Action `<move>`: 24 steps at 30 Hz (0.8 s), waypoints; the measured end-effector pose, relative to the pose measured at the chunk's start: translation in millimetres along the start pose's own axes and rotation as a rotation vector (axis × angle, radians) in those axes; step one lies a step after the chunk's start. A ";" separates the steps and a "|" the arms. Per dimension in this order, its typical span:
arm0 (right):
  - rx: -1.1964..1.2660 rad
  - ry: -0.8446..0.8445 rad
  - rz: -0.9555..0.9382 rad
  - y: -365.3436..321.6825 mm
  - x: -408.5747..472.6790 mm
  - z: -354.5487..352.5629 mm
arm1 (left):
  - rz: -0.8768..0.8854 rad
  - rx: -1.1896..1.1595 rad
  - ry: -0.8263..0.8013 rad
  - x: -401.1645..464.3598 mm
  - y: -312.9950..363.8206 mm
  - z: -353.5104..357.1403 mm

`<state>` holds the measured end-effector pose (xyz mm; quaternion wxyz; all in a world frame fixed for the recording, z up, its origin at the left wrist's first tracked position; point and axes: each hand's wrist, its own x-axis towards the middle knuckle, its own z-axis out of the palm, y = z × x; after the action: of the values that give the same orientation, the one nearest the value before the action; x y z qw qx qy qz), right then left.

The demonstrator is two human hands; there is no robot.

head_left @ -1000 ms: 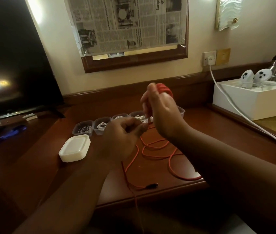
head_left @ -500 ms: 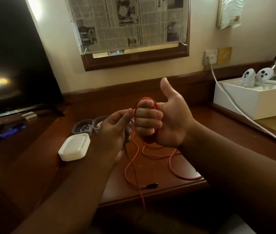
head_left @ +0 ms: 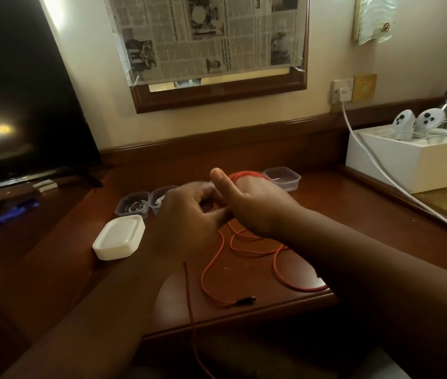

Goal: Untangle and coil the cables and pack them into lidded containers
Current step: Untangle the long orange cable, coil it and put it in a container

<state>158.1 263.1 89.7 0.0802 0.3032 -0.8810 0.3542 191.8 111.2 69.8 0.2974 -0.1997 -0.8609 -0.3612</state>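
An orange-red cable (head_left: pixel 247 250) lies on the dark reddish-brown desk (head_left: pixel 353 214); a white lid stack (head_left: pixel 120 236) centre-left; a white box (head_left: pixel 413 160) right.

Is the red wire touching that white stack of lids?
Apart. In the head view, bare brown desk shows between the red wire and the white stack of lids, with the left hand over that space.

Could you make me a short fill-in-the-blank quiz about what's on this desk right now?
The cable being wound round the right hand is ____.
The stack of lids is coloured ____.
The cable's dark plug lies on the ____.
The white box stands at the desk's ____ side.

Answers: red; white; desk; right
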 end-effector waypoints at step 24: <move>0.215 -0.102 0.046 9.0 1.4 4.1 | -0.134 -0.060 0.106 5.8 -1.0 -11.2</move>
<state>152.0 264.8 82.0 -0.0058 0.3075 -0.8475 0.4327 191.0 103.0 79.5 0.3117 -0.1310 -0.8443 -0.4158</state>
